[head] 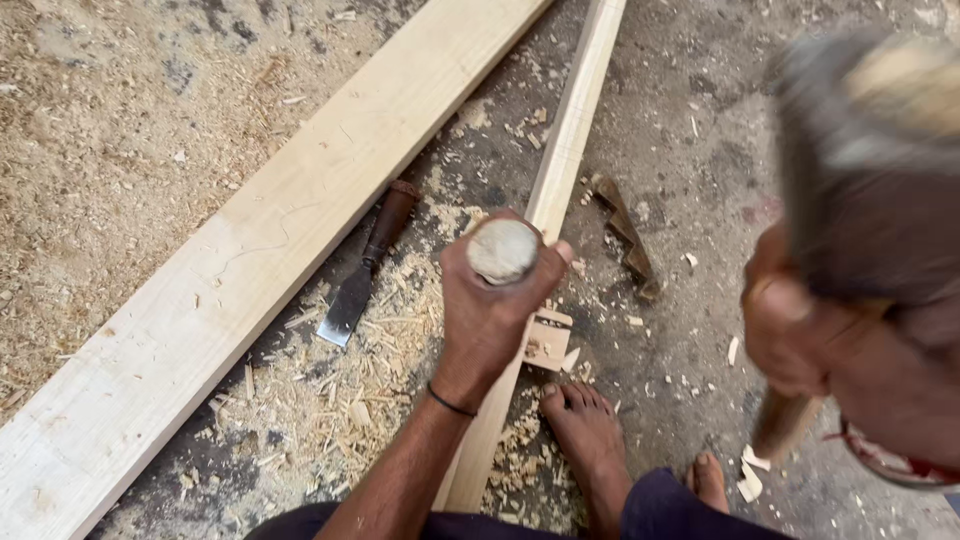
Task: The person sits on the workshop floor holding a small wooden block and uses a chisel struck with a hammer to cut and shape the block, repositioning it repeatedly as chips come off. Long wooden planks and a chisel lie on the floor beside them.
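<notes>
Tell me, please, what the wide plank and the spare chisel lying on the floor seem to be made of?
Wide plank: pale, unfinished wood, judging by its faint grain and matte, raw surface. Spare chisel: a dull grey blade, probably steel, with a dark brown handle that looks like worn wood, though the material is uncertain.

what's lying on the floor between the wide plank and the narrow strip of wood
In the head view, a spare chisel with a dark handle lies on the floor between the wide plank and the narrow strip, among wood chips and shavings.

Pale cream plank (pixel 250 260), dark brown-handled chisel (pixel 365 265) (steel-grey blade), grey floor (pixel 700 150)
</notes>
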